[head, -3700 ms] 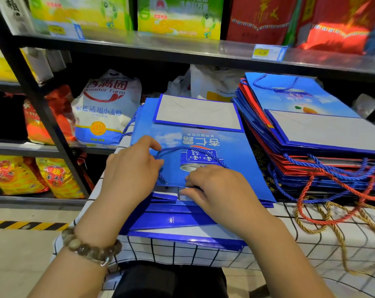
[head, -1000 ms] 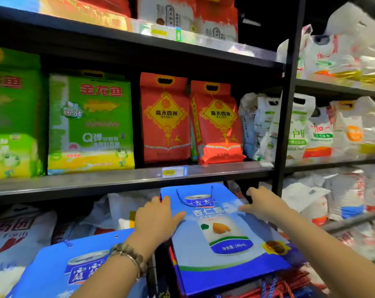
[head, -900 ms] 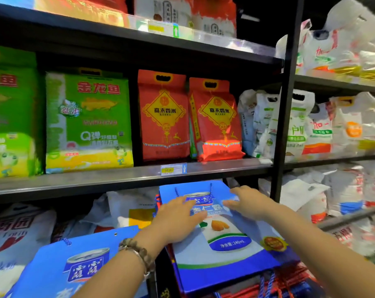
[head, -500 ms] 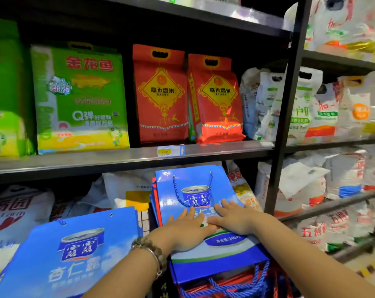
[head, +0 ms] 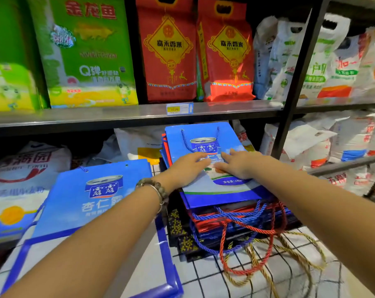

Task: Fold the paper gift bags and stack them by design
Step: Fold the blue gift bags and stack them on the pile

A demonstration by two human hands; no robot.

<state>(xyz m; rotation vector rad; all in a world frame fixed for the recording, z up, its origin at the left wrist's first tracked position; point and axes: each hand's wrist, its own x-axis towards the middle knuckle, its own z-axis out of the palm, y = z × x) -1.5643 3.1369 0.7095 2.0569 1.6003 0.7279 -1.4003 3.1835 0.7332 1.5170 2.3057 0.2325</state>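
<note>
A folded blue gift bag (head: 206, 136) with a can picture lies flat on top of the right-hand stack (head: 229, 222) of blue, red and dark patterned bags. My left hand (head: 188, 168) and my right hand (head: 238, 163) both press flat on it, fingers straight, fingertips almost meeting. A second pile topped by another blue gift bag (head: 92, 196) of the same design lies to the left, under my left forearm. Rope handles (head: 246, 239) in blue, red and gold hang from the right stack's near edge.
The bags rest on a white cloth with a black grid (head: 236, 278). Behind is a metal shelf (head: 118, 114) carrying green and red rice bags (head: 167, 48). A black upright post (head: 289, 100) stands to the right, with white sacks beyond it.
Both hands slid down the blue bag on the right stack toward its middle and came together, flattening it. The view tilted downward.
</note>
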